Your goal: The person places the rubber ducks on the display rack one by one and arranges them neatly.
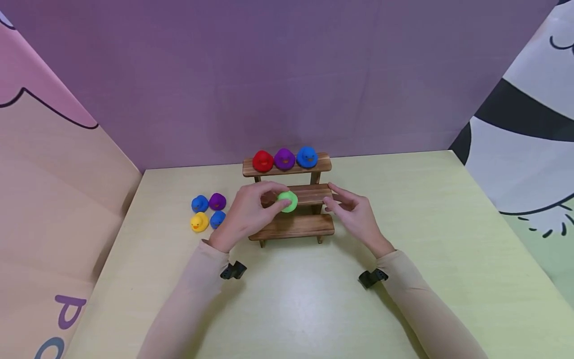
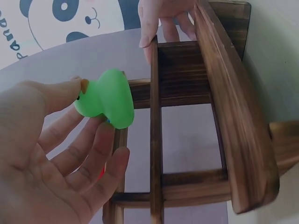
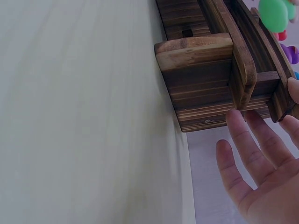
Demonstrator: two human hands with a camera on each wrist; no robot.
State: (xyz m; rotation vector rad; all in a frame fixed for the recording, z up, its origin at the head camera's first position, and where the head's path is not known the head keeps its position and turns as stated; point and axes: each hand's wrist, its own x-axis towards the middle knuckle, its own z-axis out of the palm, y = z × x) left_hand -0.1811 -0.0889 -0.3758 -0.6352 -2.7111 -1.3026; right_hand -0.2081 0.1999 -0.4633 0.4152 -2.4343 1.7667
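Observation:
My left hand [image 1: 248, 212] pinches a green rubber duck [image 1: 288, 201] between thumb and fingertips, over the middle step of a three-tier wooden display stand [image 1: 291, 229]. In the left wrist view the duck [image 2: 112, 100] hangs in the air beside the boards, its orange beak by my thumb. My right hand [image 1: 356, 214] holds the right end of the middle step, thumb at the front edge and index finger behind; its other fingers spread loosely below in the right wrist view. On the top step sit a red duck [image 1: 262, 161], a purple duck [image 1: 284, 159] and a blue duck [image 1: 307, 157].
Left of the stand, several ducks are grouped on the pale table [image 1: 305, 309]: a blue one [image 1: 200, 204], a purple one [image 1: 217, 201], a yellow one [image 1: 199, 222] and another blue one [image 1: 217, 219], partly behind my left hand. A purple backdrop [image 1: 287, 75] rises behind.

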